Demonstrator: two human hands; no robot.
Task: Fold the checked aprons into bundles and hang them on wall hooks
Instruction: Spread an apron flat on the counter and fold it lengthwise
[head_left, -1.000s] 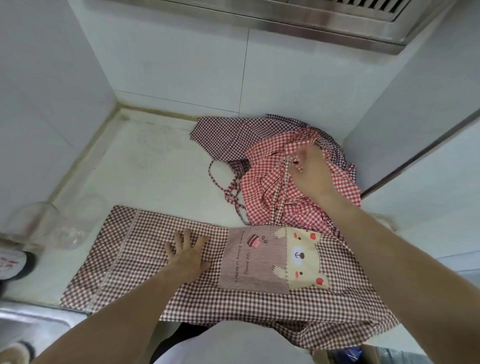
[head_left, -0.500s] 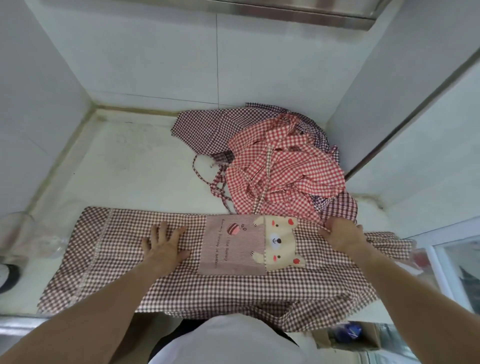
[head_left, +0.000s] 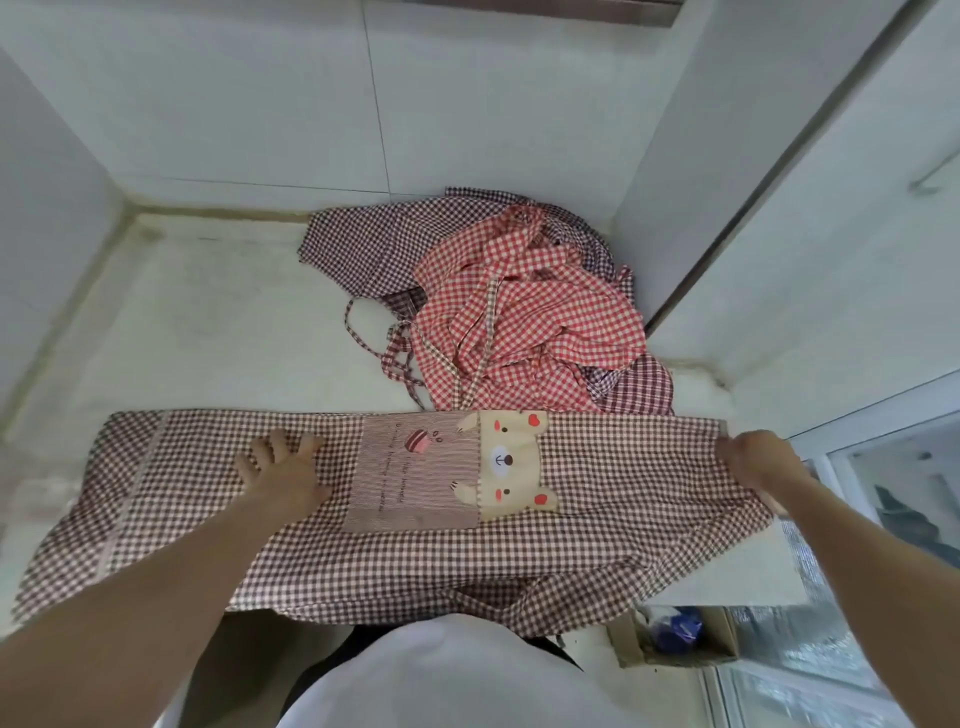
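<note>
A brown checked apron (head_left: 613, 499) with a bear pocket lies spread flat across the front of the white counter (head_left: 208, 332). My left hand (head_left: 283, 470) presses flat on it, fingers spread, left of the pocket. My right hand (head_left: 753, 460) grips the apron's right end, stretched out past the counter's edge. Behind the spread apron a crumpled red checked apron (head_left: 530, 322) lies heaped on another dark checked apron (head_left: 363, 244) in the back right corner. No wall hooks are in view.
White tiled walls (head_left: 249, 104) close the counter at the back and left, and a white panel (head_left: 769, 208) stands on the right. A cardboard box (head_left: 680, 636) with blue items sits below at the lower right. Apron strings (head_left: 374, 353) trail over the counter.
My right hand left the red apron heap, came down to the brown apron's right side, then pulled that end out to the right. The apron now lies stretched. My left hand stayed pressed in place.
</note>
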